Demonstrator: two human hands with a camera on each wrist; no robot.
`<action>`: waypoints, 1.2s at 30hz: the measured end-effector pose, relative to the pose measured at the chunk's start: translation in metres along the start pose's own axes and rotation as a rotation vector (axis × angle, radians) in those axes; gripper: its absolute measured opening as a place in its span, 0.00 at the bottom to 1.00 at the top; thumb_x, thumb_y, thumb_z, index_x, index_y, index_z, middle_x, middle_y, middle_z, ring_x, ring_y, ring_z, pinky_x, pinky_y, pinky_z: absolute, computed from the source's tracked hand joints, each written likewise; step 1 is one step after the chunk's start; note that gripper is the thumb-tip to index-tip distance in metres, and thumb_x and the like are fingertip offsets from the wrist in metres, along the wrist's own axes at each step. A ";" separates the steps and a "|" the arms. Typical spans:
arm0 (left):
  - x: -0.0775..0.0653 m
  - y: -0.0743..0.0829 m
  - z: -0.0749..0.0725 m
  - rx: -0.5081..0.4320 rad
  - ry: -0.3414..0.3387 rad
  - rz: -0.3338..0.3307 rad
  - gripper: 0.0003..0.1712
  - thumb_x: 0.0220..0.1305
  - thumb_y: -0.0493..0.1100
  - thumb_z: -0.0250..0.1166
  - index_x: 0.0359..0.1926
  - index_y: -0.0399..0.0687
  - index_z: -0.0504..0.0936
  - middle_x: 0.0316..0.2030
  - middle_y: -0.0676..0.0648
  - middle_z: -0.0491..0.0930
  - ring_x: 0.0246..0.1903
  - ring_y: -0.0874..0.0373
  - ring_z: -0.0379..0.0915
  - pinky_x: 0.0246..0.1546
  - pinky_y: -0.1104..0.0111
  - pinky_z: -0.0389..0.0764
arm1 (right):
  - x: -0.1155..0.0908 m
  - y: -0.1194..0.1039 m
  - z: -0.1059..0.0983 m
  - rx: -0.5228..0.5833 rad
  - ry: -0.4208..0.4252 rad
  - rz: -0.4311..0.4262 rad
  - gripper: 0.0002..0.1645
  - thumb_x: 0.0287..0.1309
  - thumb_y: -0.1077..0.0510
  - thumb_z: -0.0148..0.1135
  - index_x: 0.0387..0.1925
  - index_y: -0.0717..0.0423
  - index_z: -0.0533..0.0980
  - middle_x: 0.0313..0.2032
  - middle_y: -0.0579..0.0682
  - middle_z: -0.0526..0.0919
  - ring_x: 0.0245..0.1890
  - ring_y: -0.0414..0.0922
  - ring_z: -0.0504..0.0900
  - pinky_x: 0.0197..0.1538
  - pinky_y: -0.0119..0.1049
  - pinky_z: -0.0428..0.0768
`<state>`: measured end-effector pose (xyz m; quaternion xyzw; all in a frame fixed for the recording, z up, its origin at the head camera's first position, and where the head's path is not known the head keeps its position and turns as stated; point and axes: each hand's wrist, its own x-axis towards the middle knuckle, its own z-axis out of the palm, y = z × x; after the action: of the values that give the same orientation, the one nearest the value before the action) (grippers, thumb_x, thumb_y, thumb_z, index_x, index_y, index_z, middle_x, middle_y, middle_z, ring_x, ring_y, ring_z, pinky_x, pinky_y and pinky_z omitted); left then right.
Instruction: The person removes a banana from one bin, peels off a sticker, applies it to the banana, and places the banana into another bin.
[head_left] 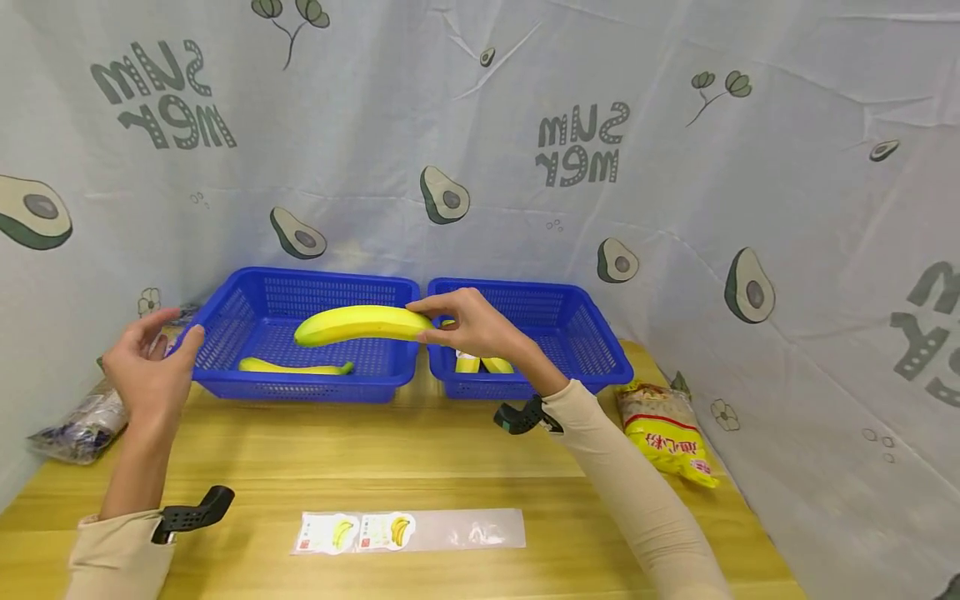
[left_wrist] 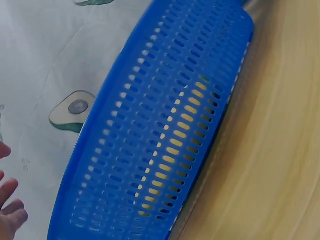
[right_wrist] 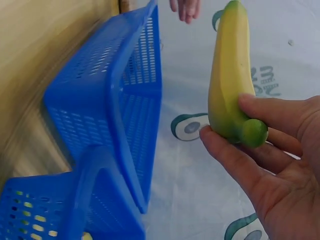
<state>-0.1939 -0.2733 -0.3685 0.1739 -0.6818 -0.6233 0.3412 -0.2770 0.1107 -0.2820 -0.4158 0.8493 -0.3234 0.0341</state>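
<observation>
My right hand (head_left: 472,323) pinches a yellow banana (head_left: 360,323) by one end and holds it level over the left blue basket (head_left: 300,392). In the right wrist view, thumb and fingers are round the green stem end of that banana (right_wrist: 231,70). Thumb and fingers apart, my left hand (head_left: 153,367) is raised with nothing in it at the left side of the same basket. A second banana (head_left: 292,367) lies inside the left basket near its front wall; through the slots its yellow shows in the left wrist view.
Beside it, a second blue basket (head_left: 540,385) holds yellow pieces (head_left: 467,364) near its front left corner. A clear strip with two banana labels (head_left: 386,532) lies on the wooden table (head_left: 360,467). Packaged bags stand at the right (head_left: 667,433) and left (head_left: 90,425), before a printed curtain (head_left: 360,167).
</observation>
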 end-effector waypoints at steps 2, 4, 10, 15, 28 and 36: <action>-0.005 0.002 0.006 0.060 -0.026 0.101 0.24 0.73 0.38 0.69 0.67 0.41 0.83 0.64 0.48 0.80 0.75 0.56 0.69 0.76 0.68 0.68 | -0.007 0.002 0.003 -0.009 0.008 -0.002 0.27 0.71 0.64 0.72 0.68 0.63 0.79 0.58 0.58 0.87 0.55 0.49 0.88 0.54 0.30 0.88; -0.009 0.005 0.012 0.087 -0.053 0.181 0.23 0.73 0.37 0.67 0.67 0.38 0.82 0.64 0.44 0.81 0.74 0.55 0.71 0.76 0.67 0.70 | -0.014 0.004 0.006 -0.014 0.012 -0.005 0.27 0.70 0.64 0.72 0.68 0.64 0.79 0.57 0.59 0.88 0.54 0.50 0.88 0.53 0.30 0.88; -0.027 0.023 0.026 0.114 -0.178 0.388 0.20 0.75 0.35 0.65 0.64 0.36 0.84 0.62 0.35 0.83 0.68 0.60 0.77 0.72 0.70 0.74 | -0.035 0.009 0.015 0.002 0.019 -0.012 0.27 0.70 0.65 0.72 0.67 0.67 0.79 0.55 0.61 0.88 0.53 0.52 0.88 0.49 0.29 0.89; -0.044 0.032 0.040 0.168 -0.417 0.589 0.15 0.76 0.34 0.67 0.60 0.34 0.86 0.54 0.36 0.87 0.54 0.78 0.79 0.58 0.84 0.77 | -0.049 0.011 0.021 0.021 0.053 -0.006 0.27 0.69 0.67 0.72 0.67 0.67 0.79 0.56 0.62 0.88 0.54 0.53 0.89 0.47 0.29 0.89; -0.088 0.044 0.055 0.264 -0.934 0.578 0.19 0.70 0.37 0.75 0.59 0.38 0.86 0.51 0.42 0.89 0.48 0.46 0.88 0.42 0.66 0.92 | -0.084 0.005 0.031 -0.020 0.113 -0.038 0.27 0.67 0.68 0.73 0.65 0.66 0.81 0.57 0.63 0.88 0.58 0.56 0.88 0.48 0.28 0.88; -0.103 0.042 0.059 0.310 -0.986 0.576 0.18 0.67 0.32 0.76 0.56 0.35 0.87 0.50 0.41 0.88 0.45 0.48 0.88 0.39 0.72 0.90 | -0.105 0.006 0.049 0.011 0.143 -0.019 0.25 0.66 0.69 0.74 0.63 0.67 0.82 0.58 0.62 0.88 0.56 0.56 0.89 0.49 0.27 0.88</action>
<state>-0.1535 -0.1549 -0.3529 -0.2805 -0.8629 -0.4057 0.1104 -0.1964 0.1644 -0.3466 -0.3995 0.8438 -0.3572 -0.0273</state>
